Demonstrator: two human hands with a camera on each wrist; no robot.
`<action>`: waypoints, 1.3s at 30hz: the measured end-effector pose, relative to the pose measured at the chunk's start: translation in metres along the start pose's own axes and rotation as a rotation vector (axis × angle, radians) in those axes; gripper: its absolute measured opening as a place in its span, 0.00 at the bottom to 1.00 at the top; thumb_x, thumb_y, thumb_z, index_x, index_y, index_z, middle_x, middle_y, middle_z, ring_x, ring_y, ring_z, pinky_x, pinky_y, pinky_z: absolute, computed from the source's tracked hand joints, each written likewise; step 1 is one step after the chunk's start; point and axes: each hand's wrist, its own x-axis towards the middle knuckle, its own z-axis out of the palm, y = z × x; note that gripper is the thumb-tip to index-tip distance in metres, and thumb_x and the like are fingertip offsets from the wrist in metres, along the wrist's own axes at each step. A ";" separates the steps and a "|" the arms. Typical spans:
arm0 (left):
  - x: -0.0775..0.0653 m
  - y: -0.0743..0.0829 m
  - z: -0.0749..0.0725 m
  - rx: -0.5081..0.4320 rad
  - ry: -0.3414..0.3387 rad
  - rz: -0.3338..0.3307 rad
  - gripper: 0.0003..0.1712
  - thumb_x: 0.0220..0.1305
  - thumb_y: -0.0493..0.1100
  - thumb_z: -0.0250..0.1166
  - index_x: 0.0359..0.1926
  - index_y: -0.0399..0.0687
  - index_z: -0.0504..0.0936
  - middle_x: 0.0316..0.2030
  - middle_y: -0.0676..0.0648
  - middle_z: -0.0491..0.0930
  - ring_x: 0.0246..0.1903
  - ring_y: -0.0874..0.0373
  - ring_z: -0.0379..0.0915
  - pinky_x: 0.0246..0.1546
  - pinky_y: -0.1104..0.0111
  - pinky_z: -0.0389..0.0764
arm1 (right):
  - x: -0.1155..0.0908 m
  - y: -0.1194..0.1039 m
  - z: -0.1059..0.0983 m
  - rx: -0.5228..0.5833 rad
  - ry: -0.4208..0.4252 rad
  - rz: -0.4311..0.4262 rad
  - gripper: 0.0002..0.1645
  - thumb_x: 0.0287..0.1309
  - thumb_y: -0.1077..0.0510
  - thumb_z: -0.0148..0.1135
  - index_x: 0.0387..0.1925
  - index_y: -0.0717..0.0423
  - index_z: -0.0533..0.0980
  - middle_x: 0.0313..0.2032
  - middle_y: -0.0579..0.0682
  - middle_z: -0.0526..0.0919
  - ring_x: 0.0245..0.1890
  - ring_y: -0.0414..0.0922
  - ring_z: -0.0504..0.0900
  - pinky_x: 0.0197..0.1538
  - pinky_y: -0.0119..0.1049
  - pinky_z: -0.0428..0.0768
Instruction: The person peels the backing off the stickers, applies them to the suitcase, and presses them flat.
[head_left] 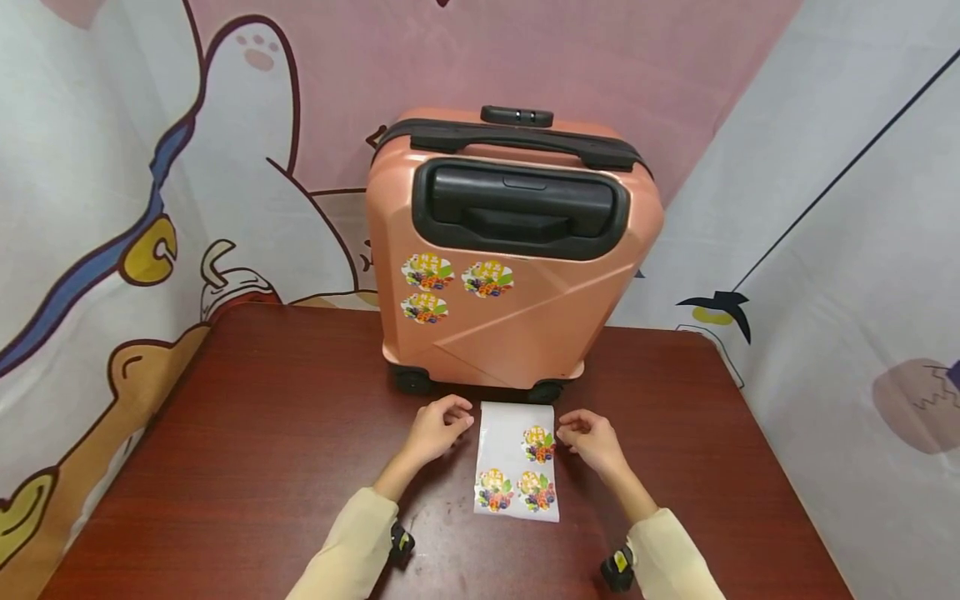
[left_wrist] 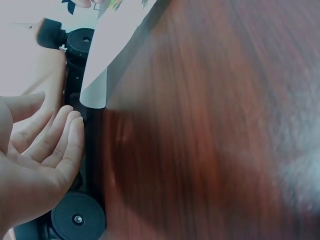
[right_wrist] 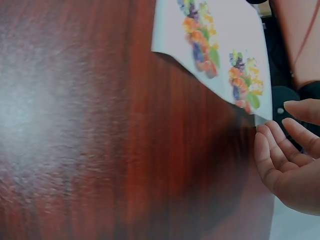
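Note:
A white sheet of stickers (head_left: 502, 442) lies on the table in front of the suitcase, with three round fruit stickers left on its right and near parts. My left hand (head_left: 438, 429) is just left of the sheet, fingers loosely bent, holding nothing; the left wrist view shows a gap between its fingertips (left_wrist: 75, 122) and the sheet's curled end (left_wrist: 97, 95). On the other side, my right hand (head_left: 592, 442) has its fingertips right at the sheet's edge, thumb apart from the fingers. A pink hard-shell suitcase (head_left: 517, 308) stands upright behind, bearing three similar fruit stickers (head_left: 487, 279) at its left.
The dark reddish wooden table (head_left: 262, 433) extends to both sides of the suitcase. Small black wheels (head_left: 412, 381) support the suitcase near the sheet's far end. A cartoon-printed cloth (head_left: 825, 250) hangs behind and around the table.

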 end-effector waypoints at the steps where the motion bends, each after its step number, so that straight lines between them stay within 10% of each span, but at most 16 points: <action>1: 0.000 -0.001 0.001 0.000 -0.004 -0.002 0.10 0.59 0.34 0.62 0.42 0.34 0.78 0.31 0.42 0.81 0.28 0.50 0.79 0.24 0.71 0.77 | 0.000 0.002 0.001 0.003 -0.001 0.007 0.10 0.51 0.71 0.61 0.38 0.72 0.75 0.27 0.55 0.79 0.26 0.44 0.78 0.29 0.41 0.79; 39: 0.008 -0.010 0.032 -0.013 0.006 -0.068 0.09 0.53 0.26 0.62 0.38 0.30 0.76 0.25 0.40 0.80 0.21 0.55 0.77 0.19 0.73 0.77 | -0.005 0.014 0.020 0.078 0.032 0.016 0.11 0.46 0.76 0.59 0.36 0.74 0.75 0.23 0.53 0.76 0.21 0.43 0.76 0.24 0.32 0.75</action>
